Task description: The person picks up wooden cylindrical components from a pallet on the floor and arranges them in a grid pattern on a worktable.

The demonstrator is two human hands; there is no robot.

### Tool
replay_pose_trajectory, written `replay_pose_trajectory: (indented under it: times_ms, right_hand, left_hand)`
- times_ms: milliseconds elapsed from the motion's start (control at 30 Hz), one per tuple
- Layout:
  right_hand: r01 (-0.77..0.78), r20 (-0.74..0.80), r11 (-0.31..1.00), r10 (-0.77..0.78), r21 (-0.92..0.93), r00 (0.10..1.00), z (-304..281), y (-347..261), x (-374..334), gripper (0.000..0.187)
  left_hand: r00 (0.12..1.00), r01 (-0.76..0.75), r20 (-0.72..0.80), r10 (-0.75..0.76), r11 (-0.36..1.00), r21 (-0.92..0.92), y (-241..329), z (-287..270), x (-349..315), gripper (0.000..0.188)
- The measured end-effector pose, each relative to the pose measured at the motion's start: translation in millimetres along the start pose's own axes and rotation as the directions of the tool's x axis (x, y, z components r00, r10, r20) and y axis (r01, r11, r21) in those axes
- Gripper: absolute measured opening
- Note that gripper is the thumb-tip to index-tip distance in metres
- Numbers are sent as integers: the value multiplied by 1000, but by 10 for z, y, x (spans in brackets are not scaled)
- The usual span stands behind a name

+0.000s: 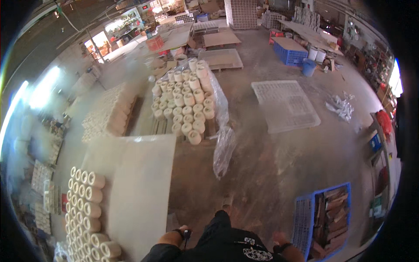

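My left hand (185, 228) hangs low beside my body, close to the right edge of a pale board-topped table (142, 183). Its fingers are too small and dim to make out. On the other side, my right hand (279, 239) is down by a blue plastic crate (304, 222) filled with brown broken pieces; motion smears its fingers. Neither hand visibly touches anything. Several rows of cream hollow cylinders (92, 208) lie on their sides at the table's left end, open ends facing left.
Ahead, a pallet carries a heap of cream cylinders (187, 98) with clear plastic sheeting (223, 150) hanging off it. A whitish slatted pallet (286, 105) lies on the floor to the right, near crumpled plastic (340, 107). Farther back stands a blue crate (289, 54).
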State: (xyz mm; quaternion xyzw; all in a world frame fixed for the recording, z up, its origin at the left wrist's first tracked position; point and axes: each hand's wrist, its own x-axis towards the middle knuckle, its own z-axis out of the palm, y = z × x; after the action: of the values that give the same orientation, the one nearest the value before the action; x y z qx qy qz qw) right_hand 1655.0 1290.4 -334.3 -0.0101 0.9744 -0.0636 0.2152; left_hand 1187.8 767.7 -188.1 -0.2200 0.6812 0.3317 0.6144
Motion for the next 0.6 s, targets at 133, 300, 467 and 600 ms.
replay_pose_trajectory:
  times_ms: [133,300,467,600]
  right_hand:
    - [130,407,980,-180,148,896,-458,229,151,20]
    - [-341,444,773,85,535,892,-1329,428,740,20]
    - [-304,402,741,49,599,914,-1662,1204,1652,21]
    - [27,233,819,-194,573,953,-1537,2221,2348,22]
  left_hand:
    - [446,-792,678,584,-96,603,1242,-361,948,22]
    - [515,-466,525,678,-292,835,3800,331,844,21]
    - [534,-845,399,746,445,298,5176,741,581,14]
    - [589,-654,317,743,208,727,5979,846,691,16]
